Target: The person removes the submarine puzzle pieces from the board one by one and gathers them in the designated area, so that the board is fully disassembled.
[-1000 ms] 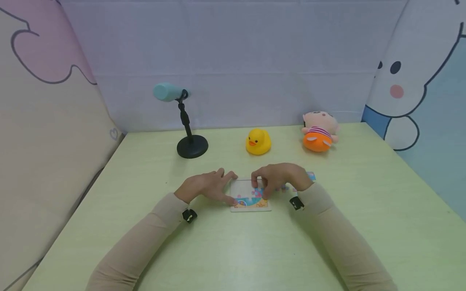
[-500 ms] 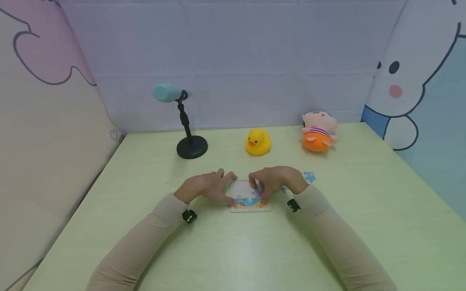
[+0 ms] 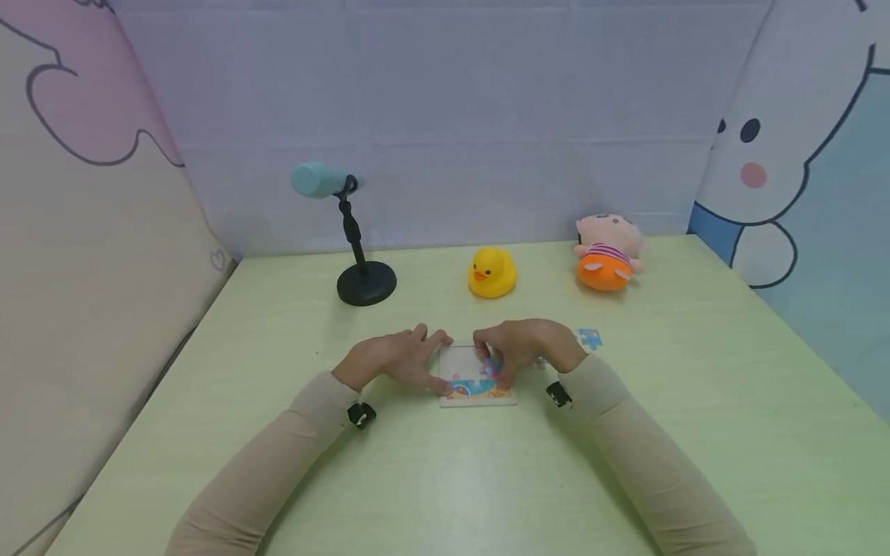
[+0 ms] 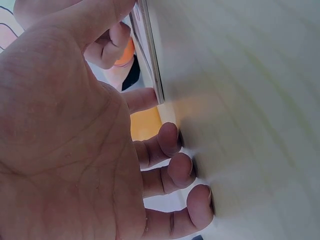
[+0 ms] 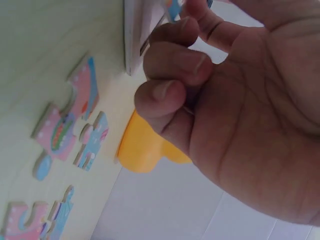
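A shallow jigsaw board (image 3: 480, 402) lies on the table in the head view, with joined beach-picture pieces along its near side and bare backing at the upper left. My left hand (image 3: 399, 357) holds its left side, thumb at the near corner and index finger at the far corner. In the left wrist view the other fingertips (image 4: 181, 169) rest on the tabletop. Over the board's right part, my right hand (image 3: 524, 345) pinches a jigsaw piece (image 5: 173, 9), mostly hidden by the fingers. Several loose jigsaw pieces (image 5: 55, 132) lie right of the board, partly behind that hand.
Behind the board sits a yellow rubber duck (image 3: 492, 272). A plush toy (image 3: 605, 255) in orange shorts stands at the back right. At the back left, a black stand (image 3: 366, 283) bears a teal cylinder (image 3: 321, 180). A pale wall closes the far edge.
My right hand has shifted slightly left and lower over the board with the jigsaw piece, uncovering a loose piece at its right. The left hand keeps its place.
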`<state>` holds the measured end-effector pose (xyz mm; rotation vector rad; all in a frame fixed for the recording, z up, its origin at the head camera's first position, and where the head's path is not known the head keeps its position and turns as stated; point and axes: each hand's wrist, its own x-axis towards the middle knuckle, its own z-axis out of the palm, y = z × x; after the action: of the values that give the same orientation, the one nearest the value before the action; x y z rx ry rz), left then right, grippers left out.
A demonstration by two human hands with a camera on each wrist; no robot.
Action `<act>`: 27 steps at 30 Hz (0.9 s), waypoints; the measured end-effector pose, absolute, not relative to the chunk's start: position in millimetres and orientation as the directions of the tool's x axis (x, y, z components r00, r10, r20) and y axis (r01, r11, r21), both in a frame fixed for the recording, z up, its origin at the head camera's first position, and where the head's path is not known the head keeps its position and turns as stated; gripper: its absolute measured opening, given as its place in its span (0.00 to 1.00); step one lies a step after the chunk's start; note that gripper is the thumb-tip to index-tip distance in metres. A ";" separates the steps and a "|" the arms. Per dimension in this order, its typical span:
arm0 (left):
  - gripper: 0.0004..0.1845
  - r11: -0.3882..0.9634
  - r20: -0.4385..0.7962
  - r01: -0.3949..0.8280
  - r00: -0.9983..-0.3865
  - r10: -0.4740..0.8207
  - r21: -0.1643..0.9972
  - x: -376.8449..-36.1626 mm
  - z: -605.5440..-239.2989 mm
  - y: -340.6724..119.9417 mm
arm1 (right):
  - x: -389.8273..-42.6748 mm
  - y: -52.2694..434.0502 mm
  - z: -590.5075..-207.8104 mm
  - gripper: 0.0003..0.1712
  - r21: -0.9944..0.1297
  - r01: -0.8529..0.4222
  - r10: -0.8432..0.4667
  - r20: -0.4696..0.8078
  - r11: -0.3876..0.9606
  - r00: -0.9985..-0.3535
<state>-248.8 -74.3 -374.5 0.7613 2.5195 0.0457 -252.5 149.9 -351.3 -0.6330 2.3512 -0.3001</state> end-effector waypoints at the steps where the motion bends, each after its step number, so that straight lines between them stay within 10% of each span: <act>1: 0.46 0.842 -0.457 0.509 -0.716 0.528 0.176 -248.7 -374.9 -74.5 | -252.5 150.1 -351.1 0.22 -0.375 -0.366 -0.522 -0.549 0.852 -0.652; 27: 0.46 0.854 -0.456 0.493 -0.730 0.510 0.165 -250.5 -378.3 -73.6 | -258.6 170.0 -334.6 0.09 -0.431 -0.472 -0.639 -0.491 0.769 -0.592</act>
<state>-250.5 -73.6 -378.3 0.7343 2.5321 0.0443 -258.6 170.0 -334.6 -0.8254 2.3161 -0.3372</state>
